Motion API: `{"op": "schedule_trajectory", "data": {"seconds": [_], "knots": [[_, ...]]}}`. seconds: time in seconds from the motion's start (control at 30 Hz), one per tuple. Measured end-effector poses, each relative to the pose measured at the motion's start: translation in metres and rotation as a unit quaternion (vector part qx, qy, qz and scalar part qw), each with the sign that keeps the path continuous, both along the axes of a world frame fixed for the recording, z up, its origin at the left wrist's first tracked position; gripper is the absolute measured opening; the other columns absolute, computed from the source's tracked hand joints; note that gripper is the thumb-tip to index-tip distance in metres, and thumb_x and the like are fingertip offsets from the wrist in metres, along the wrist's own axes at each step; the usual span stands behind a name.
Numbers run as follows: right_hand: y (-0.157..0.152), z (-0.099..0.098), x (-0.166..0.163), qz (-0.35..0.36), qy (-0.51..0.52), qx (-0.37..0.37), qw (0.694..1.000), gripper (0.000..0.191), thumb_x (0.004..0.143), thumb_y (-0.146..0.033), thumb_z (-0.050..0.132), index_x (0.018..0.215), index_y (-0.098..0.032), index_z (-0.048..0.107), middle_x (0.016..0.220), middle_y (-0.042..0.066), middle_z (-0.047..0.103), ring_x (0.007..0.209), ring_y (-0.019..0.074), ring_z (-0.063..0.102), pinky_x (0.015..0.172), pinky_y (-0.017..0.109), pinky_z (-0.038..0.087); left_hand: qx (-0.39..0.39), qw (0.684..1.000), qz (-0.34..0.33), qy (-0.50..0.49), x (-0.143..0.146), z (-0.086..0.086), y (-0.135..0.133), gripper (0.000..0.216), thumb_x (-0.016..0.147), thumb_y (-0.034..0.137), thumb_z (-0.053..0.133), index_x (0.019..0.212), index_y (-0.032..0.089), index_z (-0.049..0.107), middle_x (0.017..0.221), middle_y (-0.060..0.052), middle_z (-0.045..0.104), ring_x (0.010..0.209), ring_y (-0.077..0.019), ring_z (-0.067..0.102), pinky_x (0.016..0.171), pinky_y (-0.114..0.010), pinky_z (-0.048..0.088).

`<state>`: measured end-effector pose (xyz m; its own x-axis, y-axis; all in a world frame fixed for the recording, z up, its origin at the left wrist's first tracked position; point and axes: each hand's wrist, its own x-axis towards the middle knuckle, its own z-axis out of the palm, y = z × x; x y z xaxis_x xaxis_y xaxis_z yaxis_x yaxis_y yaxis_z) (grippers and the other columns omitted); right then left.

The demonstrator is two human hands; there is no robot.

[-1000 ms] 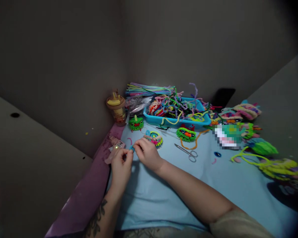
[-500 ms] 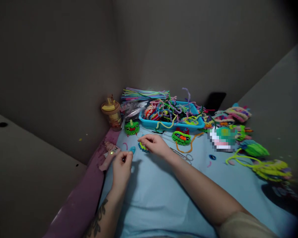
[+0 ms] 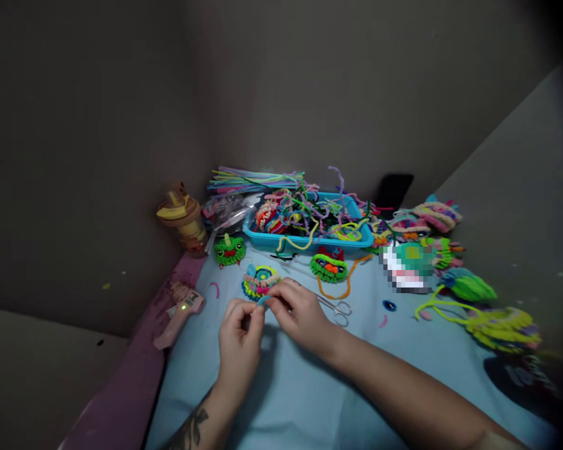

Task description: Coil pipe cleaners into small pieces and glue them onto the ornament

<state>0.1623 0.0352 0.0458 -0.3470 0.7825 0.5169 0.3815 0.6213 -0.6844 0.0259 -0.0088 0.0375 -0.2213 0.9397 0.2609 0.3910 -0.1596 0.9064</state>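
Note:
Between my two hands is a short blue pipe cleaner (image 3: 264, 300), bent into a small curve. My left hand (image 3: 242, 331) pinches it between thumb and fingers. My right hand (image 3: 296, 312) is closed on its other side, the fingertips meeting those of the left. Just beyond the hands lies a round, many-coloured pipe-cleaner figure (image 3: 259, 280) with yellow, pink and blue rows, partly hidden by my right hand. To the right of that hand, metal scissors (image 3: 341, 309) rest on the blue cloth (image 3: 304, 387).
A blue tray (image 3: 304, 242) heaped with loose pipe cleaners stands at the back. Green figures (image 3: 229, 251) lie before it. At left are a lidded cup (image 3: 184, 222) and a pink glue gun (image 3: 181, 319). More pipe-cleaner pieces (image 3: 502, 328) lie at right, near a dark phone (image 3: 394, 190).
My right hand has come down and toward me to meet my left hand at the blue pipe cleaner. The many-coloured figure shows more fully. The whole view has shifted a little.

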Motion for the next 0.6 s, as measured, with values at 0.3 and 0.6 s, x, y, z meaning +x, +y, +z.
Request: {"op": "schedule_trajectory", "data": {"seconds": [0.3, 0.6], "knots": [[0.019, -0.007, 0.011, -0.048, -0.056, 0.057, 0.996, 0.015, 0.088, -0.013, 0.042, 0.082, -0.019, 0.055, 0.076, 0.006, 0.059, 0.072, 0.0185, 0.056, 0.066, 0.029, 0.044, -0.001, 0.999, 0.039, 0.003, 0.025, -0.004, 0.017, 0.022, 0.086, 0.027, 0.052, 0.066, 0.019, 0.054, 0.067, 0.000, 0.052, 0.064, -0.0142, 0.050, 0.059, -0.025, 0.041], [0.080, -0.014, 0.029, -0.089, -0.123, 0.010, 0.988, 0.016, 0.089, -0.016, 0.048, 0.077, -0.020, 0.058, 0.076, 0.004, 0.057, 0.076, 0.0186, 0.055, 0.070, 0.028, 0.042, 0.092, 0.976, -0.008, 0.200, -0.018, 0.005, 0.075, 0.023, 0.085, 0.028, 0.055, 0.106, 0.020, 0.057, 0.109, -0.009, 0.057, 0.104, -0.0232, 0.053, 0.088, -0.038, 0.044]]}}
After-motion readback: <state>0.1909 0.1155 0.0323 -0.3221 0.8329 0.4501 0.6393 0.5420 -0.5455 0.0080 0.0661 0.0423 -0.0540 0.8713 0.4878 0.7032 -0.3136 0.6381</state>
